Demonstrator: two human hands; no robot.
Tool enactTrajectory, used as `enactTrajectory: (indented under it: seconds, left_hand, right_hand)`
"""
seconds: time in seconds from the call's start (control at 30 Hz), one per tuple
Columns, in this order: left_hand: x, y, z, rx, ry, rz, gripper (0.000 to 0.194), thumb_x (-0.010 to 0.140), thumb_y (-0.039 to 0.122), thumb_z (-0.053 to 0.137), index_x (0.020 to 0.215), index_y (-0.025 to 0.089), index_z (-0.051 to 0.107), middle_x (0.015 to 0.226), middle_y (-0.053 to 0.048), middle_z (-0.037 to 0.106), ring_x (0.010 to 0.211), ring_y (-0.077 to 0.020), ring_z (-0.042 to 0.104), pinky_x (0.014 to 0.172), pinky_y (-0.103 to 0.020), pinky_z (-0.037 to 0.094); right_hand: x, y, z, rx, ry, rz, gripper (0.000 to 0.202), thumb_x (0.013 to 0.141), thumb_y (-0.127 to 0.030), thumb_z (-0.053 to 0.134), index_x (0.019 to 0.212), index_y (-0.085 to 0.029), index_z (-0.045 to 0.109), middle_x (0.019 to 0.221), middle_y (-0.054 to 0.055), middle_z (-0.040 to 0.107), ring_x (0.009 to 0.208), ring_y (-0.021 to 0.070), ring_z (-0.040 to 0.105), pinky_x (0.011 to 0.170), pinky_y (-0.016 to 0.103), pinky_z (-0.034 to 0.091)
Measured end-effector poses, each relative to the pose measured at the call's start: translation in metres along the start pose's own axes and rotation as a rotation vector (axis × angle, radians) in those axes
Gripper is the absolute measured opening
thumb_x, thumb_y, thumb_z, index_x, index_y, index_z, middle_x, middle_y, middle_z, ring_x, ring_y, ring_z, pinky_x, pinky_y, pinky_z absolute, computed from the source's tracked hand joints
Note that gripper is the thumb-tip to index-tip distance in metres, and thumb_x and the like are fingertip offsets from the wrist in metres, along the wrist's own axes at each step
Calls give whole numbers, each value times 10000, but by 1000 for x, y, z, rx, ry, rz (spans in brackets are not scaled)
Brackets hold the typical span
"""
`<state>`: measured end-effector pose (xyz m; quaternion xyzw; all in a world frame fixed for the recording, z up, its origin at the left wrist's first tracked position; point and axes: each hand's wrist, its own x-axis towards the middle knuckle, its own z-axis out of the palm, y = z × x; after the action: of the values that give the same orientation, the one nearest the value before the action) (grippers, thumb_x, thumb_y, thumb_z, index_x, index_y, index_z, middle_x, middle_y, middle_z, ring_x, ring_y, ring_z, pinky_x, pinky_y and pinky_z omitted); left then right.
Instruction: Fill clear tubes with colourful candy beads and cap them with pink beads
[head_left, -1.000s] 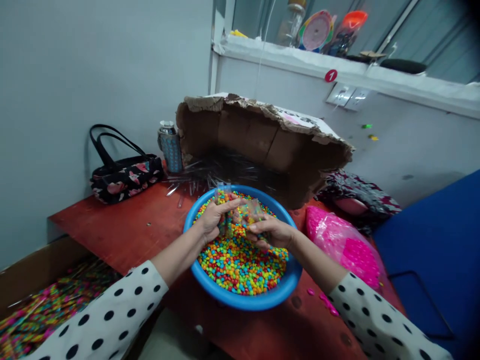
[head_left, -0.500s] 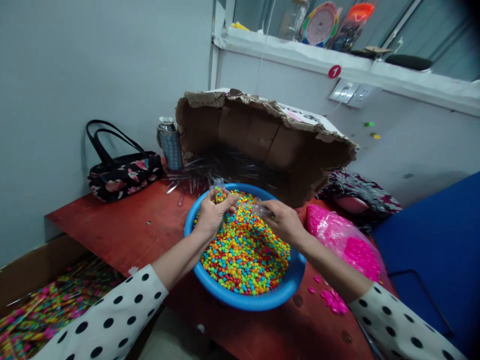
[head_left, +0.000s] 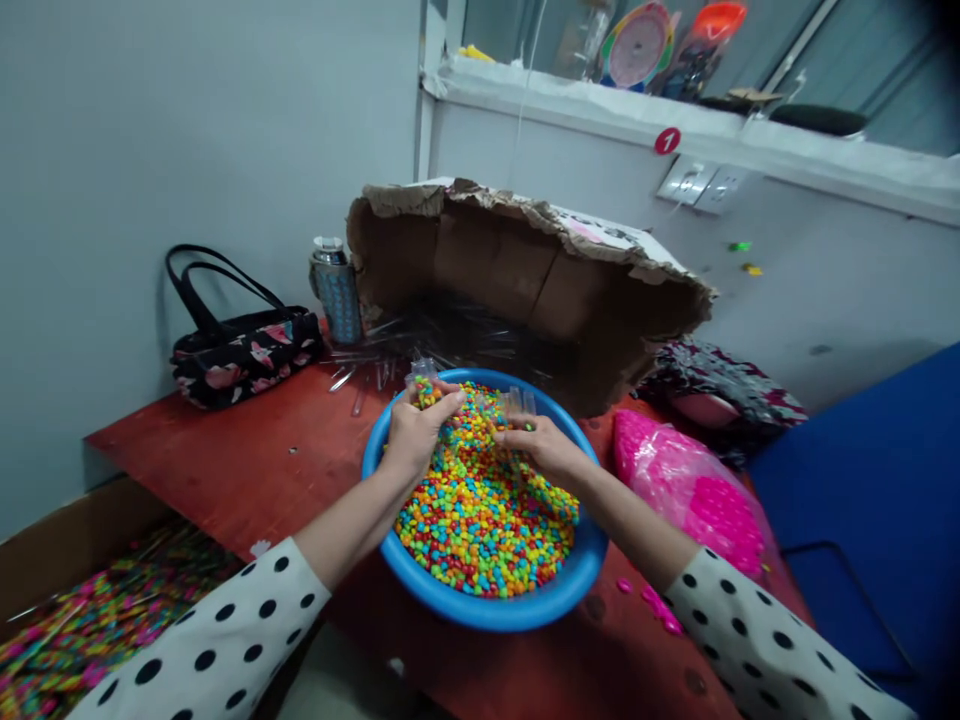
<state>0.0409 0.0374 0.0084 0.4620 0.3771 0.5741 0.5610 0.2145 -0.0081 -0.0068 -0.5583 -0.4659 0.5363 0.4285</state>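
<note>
A blue basin (head_left: 491, 612) full of small multicoloured candies (head_left: 480, 535) stands in front of me on the red table. Over its far left side, my left hand (head_left: 416, 425) is closed around clear plastic tubes (head_left: 424, 372) with candies showing inside them. My right hand (head_left: 541, 445) is closed on more clear tubes (head_left: 520, 402) above the candies on the right. Those tubes look mostly see-through, and their lower ends are hidden by the fingers and candies.
Behind the basin a torn cardboard box (head_left: 495, 250) lies open with loose clear tubes (head_left: 465, 330). A floral handbag (head_left: 247, 355) and a flask (head_left: 337, 295) stand left. On the right is a bag of pink pieces (head_left: 694, 490). Filled tubes (head_left: 112, 620) lie in a lower-left box.
My right hand has turned and moved slightly left and down, so its tubes now stand more upright. My left hand has shifted a little left, still holding its tubes.
</note>
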Motion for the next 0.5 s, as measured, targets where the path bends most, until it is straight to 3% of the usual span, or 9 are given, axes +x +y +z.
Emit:
enactTrajectory:
  seconds: [0.17, 0.33, 0.5]
  left_hand:
    - [-4, -3, 2, 34, -129, -97, 309, 591, 289, 779, 833, 142, 657, 842, -31, 658, 665, -128, 586, 562, -227, 465]
    - [-6, -2, 1, 24, -241, -130, 317, 583, 263, 794, 840, 122, 673, 848, -56, 692, 790, -172, 636, 777, -287, 492]
    - [-5, 2, 3, -172, -174, -198, 248, 604, 253, 743, 786, 111, 651, 785, -71, 702, 726, -194, 650, 724, -321, 516]
  right_hand:
    - [-5, -5, 12, 317, -48, 28, 325, 587, -285, 760, 849, -143, 631, 722, 12, 598, 640, 118, 536, 632, 262, 407]
    - [-5, -4, 28, 266, -127, -34, 312, 606, -319, 763, 827, -137, 640, 682, 7, 599, 616, 111, 540, 612, 259, 418]
    - [-6, -8, 20, 163, -111, 52, 352, 641, -376, 736, 892, -156, 623, 768, 32, 622, 644, 131, 577, 620, 281, 454]
